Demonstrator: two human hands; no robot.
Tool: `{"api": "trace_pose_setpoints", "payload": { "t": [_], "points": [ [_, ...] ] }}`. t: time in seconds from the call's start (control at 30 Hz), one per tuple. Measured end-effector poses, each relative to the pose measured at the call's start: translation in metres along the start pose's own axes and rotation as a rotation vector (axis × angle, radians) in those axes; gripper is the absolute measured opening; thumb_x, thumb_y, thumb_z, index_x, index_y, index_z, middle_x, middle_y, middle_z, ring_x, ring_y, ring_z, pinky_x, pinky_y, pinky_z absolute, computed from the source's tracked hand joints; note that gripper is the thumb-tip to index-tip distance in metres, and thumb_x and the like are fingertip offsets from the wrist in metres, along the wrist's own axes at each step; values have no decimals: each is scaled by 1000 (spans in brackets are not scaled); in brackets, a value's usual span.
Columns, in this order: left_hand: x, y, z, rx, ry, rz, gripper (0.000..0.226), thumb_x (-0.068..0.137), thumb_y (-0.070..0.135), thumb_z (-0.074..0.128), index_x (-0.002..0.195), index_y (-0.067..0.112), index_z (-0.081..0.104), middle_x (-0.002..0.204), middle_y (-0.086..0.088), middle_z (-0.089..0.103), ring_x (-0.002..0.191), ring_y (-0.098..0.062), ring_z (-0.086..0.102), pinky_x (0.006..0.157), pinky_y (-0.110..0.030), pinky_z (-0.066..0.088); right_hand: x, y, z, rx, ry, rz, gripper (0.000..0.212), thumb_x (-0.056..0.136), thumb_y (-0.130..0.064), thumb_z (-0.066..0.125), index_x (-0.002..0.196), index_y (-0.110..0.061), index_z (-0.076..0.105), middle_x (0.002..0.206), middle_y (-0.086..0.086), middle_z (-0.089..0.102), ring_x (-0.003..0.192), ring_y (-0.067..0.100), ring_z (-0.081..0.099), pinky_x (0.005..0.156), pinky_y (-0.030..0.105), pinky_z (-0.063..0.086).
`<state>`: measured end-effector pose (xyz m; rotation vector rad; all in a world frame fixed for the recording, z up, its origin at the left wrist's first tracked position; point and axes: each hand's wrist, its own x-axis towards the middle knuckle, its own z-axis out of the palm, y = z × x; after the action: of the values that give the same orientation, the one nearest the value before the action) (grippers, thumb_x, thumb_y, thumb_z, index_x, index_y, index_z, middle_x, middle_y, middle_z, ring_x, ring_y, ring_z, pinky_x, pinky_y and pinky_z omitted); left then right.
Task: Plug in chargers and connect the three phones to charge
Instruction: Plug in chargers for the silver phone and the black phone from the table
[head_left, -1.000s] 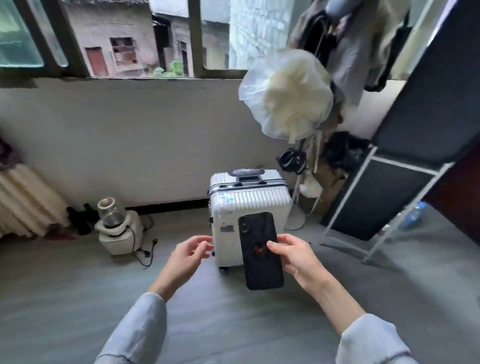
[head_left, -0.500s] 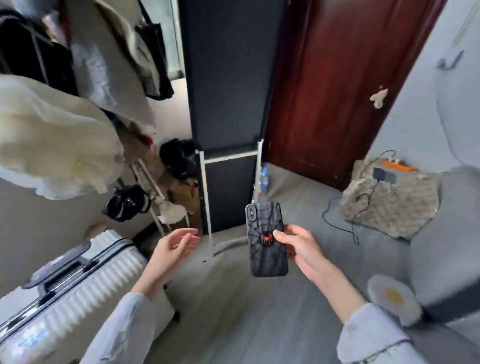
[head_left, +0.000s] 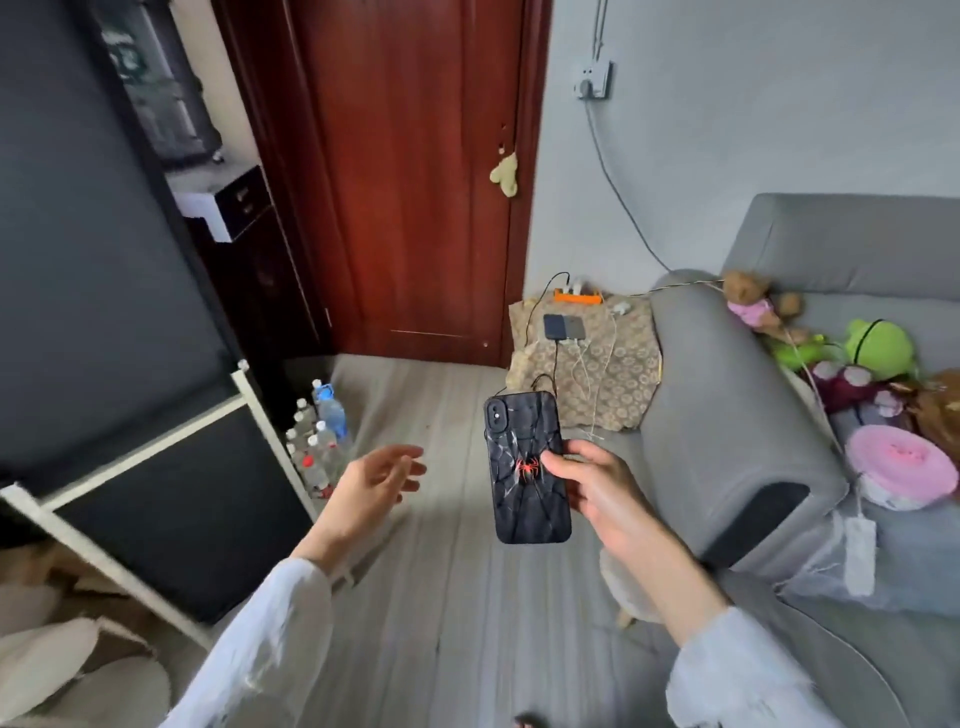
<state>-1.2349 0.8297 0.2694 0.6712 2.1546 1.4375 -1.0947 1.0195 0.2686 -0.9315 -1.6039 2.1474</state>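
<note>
My right hand (head_left: 597, 486) holds a black phone (head_left: 522, 465) upright by its right edge; its case shows a red spider and faces me. My left hand (head_left: 371, 480) hovers open to the phone's left, apart from it. Farther off, a patterned cloth-covered stand (head_left: 621, 379) by the sofa carries two phones (head_left: 563, 327) lying side by side, an orange power strip (head_left: 577, 297) with plugs in it, and black and white cables (head_left: 584, 364) trailing over the cloth. A wall socket (head_left: 592, 80) sits high above.
A grey sofa (head_left: 727, 415) with plush toys (head_left: 878, 345) fills the right. A dark red door (head_left: 410, 171) stands ahead. Water bottles (head_left: 319, 436) cluster on the floor by a black panel with a white frame (head_left: 156, 431) at left. Grey plank floor lies between.
The view has swung right from the suitcase and window to the door, stand and sofa. The phone stays in my right hand; my left hand stays open beside it.
</note>
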Motion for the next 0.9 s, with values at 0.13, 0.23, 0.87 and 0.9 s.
{"api": "trace_pose_setpoints", "payload": {
  "t": [0.13, 0.23, 0.87, 0.9],
  "points": [
    [90, 30, 48, -4, -74, 8, 24, 95, 10, 41, 112, 5, 57, 98, -10, 63, 86, -25, 61, 76, -32, 47, 70, -35, -41, 50, 36, 42, 8, 80, -5, 64, 86, -11, 65, 82, 6, 69, 70, 17, 65, 56, 20, 52],
    [148, 44, 79, -14, -137, -7, 23, 95, 10, 41, 111, 7, 57, 97, -9, 64, 84, -23, 61, 72, -27, 47, 121, -61, -65, 40, 58, 56, 8, 80, -5, 64, 86, -11, 66, 83, 6, 70, 72, 17, 66, 60, 22, 51],
    [561, 87, 204, -229, -361, -164, 11, 89, 14, 56, 96, 8, 61, 87, -10, 61, 80, -21, 59, 80, -34, 53, 505, -159, -136, 68, 133, 197, 12, 79, -6, 66, 90, -10, 66, 93, 11, 71, 81, 20, 68, 66, 23, 52],
    [576, 87, 212, -230, -371, -179, 6, 89, 13, 55, 91, 9, 60, 84, -9, 60, 78, -21, 59, 78, -34, 54, 519, -162, -141, 61, 135, 211, 11, 78, -5, 67, 87, -11, 67, 89, 9, 71, 77, 18, 68, 63, 21, 52]
  ]
}}
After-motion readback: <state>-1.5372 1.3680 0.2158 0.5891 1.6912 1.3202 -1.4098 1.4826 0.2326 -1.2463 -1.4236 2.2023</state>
